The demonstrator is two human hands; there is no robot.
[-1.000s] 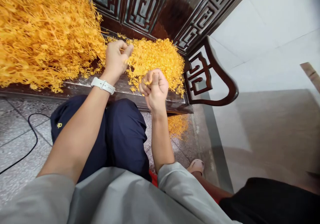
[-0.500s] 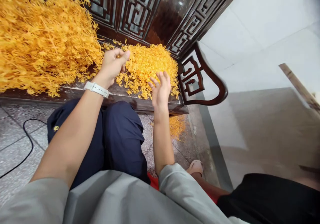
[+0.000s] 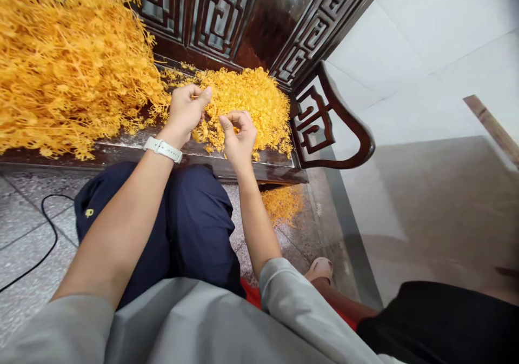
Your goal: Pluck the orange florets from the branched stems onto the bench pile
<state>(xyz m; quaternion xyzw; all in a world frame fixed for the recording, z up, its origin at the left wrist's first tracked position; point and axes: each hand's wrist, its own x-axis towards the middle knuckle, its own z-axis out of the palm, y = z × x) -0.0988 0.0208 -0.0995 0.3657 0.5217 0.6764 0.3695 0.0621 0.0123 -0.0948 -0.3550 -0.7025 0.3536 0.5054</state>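
My left hand [image 3: 187, 110], below a pale wristwatch, is closed in a pinch over the bench, just left of a pile of small yellow plastic pieces [image 3: 259, 91]. What its fingers grip is too small to make out. My right hand [image 3: 240, 138] hovers at the near side of that pile, thumb and fingers curled towards each other; anything between them is hidden. A much larger heap of yellow plastic sprigs [image 3: 68, 72], with thin stems and claw-like ends, lies on the bench to the left.
The dark wooden bench [image 3: 121, 150] has a carved lattice back [image 3: 219, 20] and a curved armrest [image 3: 357, 137] at the right. Orange stems [image 3: 284, 204] lie on the floor below. A black cable [image 3: 51, 229] runs at left. Another person's leg and shoe [image 3: 320, 269] are at lower right.
My right hand has moved left towards my left hand, and its spread fingers have closed into a pinch. My left hand has stayed nearly in place.
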